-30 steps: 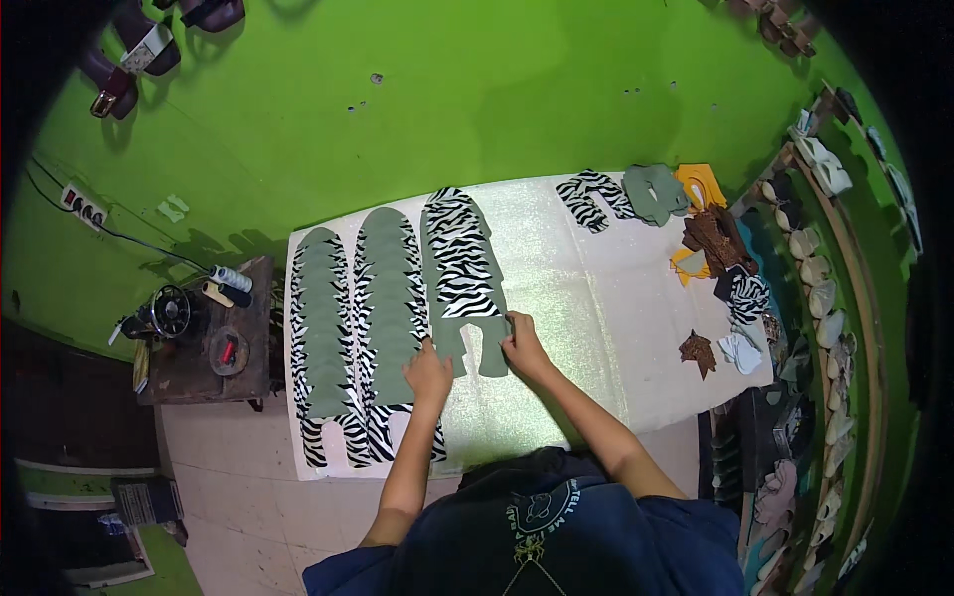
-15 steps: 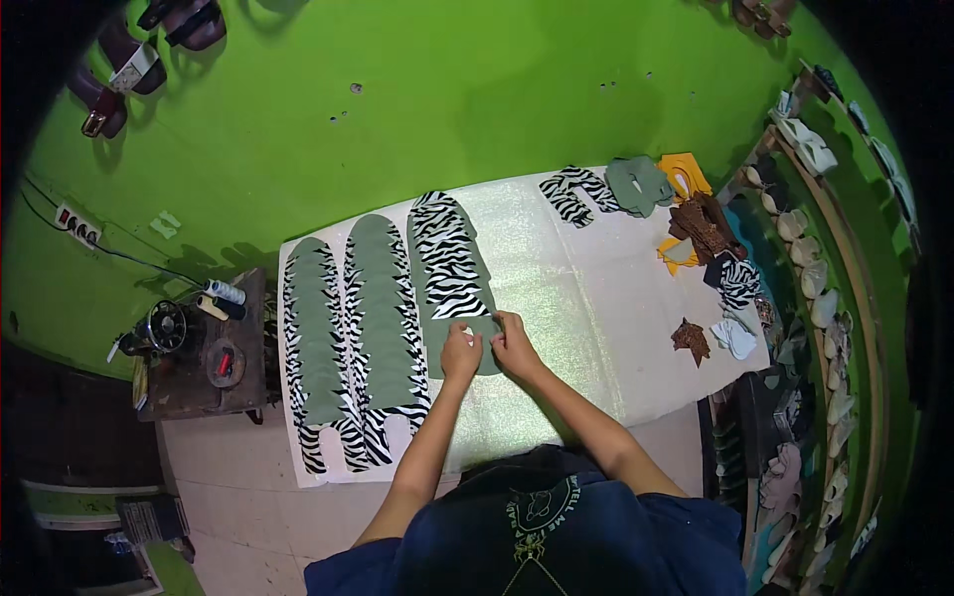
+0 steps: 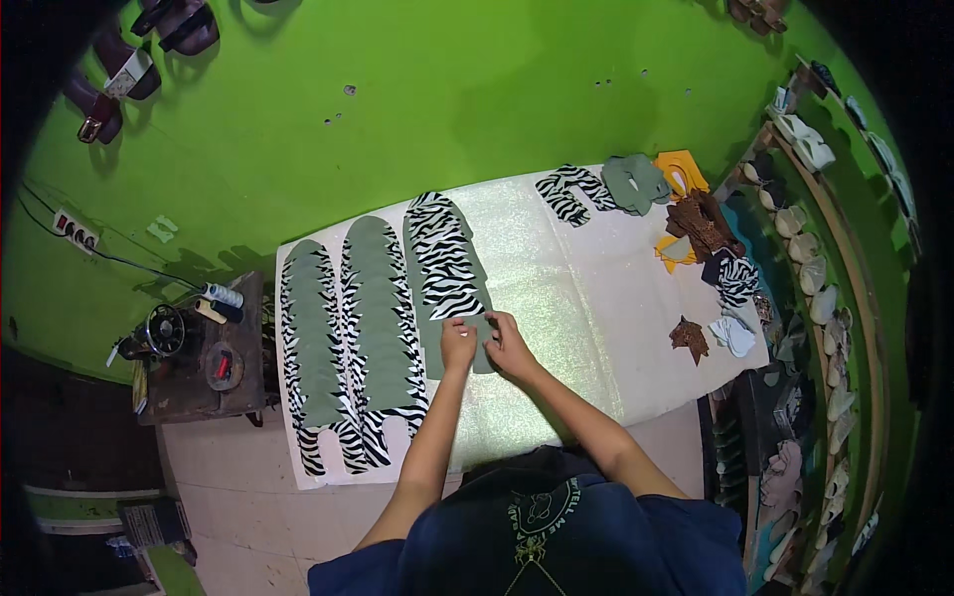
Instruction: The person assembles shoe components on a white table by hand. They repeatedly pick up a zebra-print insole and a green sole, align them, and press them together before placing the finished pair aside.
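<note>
In the head view, the zebra-print row [image 3: 444, 258] lies on the pale surface [image 3: 556, 298], with a grey-green cut piece [image 3: 434, 356] at its near end. There the left hand [image 3: 458, 344] and right hand [image 3: 507, 346] are just apart, fingers bent at that piece; whether either pinches it, I cannot tell. The step in hand looks like lining the piece up with the row (a green overlapped row [image 3: 376, 318] lies just to its left). The next move seems to call for light fingertips, lest the overlapped pieces be dragged askew.
</note>
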Available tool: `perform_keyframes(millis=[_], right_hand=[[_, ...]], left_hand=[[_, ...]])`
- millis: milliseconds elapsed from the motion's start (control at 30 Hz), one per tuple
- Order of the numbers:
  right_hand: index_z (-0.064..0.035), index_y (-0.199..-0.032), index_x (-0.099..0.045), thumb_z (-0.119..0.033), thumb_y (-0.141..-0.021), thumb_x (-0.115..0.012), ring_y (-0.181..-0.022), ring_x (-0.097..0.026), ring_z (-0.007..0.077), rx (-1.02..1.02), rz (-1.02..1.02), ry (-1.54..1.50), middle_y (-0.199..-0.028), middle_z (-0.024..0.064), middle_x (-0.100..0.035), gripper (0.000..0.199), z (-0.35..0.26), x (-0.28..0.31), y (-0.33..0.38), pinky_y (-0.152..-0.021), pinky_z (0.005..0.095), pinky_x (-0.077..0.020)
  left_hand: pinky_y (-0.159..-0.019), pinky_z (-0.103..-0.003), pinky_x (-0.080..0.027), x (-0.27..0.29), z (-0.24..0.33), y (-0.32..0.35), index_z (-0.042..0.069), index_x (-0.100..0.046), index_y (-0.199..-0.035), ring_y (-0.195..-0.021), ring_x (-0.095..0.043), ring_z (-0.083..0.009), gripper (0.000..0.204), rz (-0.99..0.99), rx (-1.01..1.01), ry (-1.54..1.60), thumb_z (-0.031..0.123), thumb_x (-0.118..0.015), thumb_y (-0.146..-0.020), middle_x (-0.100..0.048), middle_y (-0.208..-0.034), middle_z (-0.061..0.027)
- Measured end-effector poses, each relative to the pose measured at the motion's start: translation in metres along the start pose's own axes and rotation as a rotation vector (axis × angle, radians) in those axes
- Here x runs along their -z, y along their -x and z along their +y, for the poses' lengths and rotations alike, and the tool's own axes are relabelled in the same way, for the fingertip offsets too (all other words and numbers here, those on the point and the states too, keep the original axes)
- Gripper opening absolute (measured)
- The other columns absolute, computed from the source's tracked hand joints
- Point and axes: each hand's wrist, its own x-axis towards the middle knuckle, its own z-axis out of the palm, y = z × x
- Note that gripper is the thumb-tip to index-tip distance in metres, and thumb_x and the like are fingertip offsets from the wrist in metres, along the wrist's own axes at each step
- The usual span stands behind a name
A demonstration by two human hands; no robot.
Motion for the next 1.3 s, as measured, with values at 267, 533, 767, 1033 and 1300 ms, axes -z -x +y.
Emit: perform_keyframes(millis=[267,533,767,1033,1300], right_hand=[[-0.0020,-0.122,-0.034,-0.003,-0.072,-0.057,-0.107,-0.043,0.0284,-0.113,0.049,-0.095,-0.118,0.0181,-0.036,0.055,0.008,-0.005,-0.003,-0.089,0.0324,-0.0392],[-0.0028,-0.117,-0.040,-0.002,-0.072,-0.055,-0.105,-0.043,0.0278,-0.103,-0.004,0.027,-0.115,0.0168,-0.037,0.047,0.002,0.004,-0.002,-0.088,0.0320,-0.0403],[-0.0021,-0.112,-0.042,-0.001,-0.072,-0.054,-0.106,-0.043,0.0305,-0.129,-0.026,0.010,-0.114,0.0173,-0.036,0.042,-0.002,0.005,0.003,-0.090,0.0337,-0.0395],[0.0014,-0.113,-0.044,0.000,-0.073,-0.053,-0.112,-0.040,0.0346,-0.031,-0.004,0.126,-0.120,0.0220,-0.034,0.041,0.019,-0.003,0.008,-0.094,0.0343,-0.0353],[0.0043,-0.113,-0.045,-0.001,-0.074,-0.053,-0.112,-0.039,0.0352,-0.011,-0.010,0.216,-0.119,0.0235,-0.035,0.039,0.018,-0.003,0.010,-0.095,0.0339,-0.0349]], left_hand=[[-0.059,-0.023,-0.044,-0.008,-0.014,-0.013,0.000,-0.047,-0.104,-0.065,-0.054,-0.0132,0.035,-0.014,0.172,0.386,-0.001,-0.061,-0.072,-0.057,-0.077,-0.0058],[-0.075,-0.025,-0.045,-0.012,-0.012,-0.009,-0.002,-0.056,-0.105,-0.083,-0.057,-0.0164,0.031,0.018,0.122,0.356,0.000,-0.060,-0.074,-0.060,-0.092,-0.0104],[-0.084,-0.027,-0.041,-0.014,-0.004,0.003,-0.004,-0.057,-0.106,-0.094,-0.055,-0.0190,0.031,0.109,0.100,0.211,0.003,-0.061,-0.076,-0.059,-0.104,-0.0122],[-0.082,-0.025,-0.041,-0.007,-0.001,0.000,-0.004,-0.055,-0.108,-0.094,-0.054,-0.0174,0.034,-0.028,0.117,0.335,0.003,-0.062,-0.076,-0.057,-0.106,-0.0129],[-0.082,-0.031,-0.043,0.012,0.017,0.032,-0.002,-0.058,-0.102,-0.099,-0.053,-0.0254,0.029,-0.046,-0.115,0.017,0.005,-0.058,-0.075,-0.053,-0.112,-0.0159]])
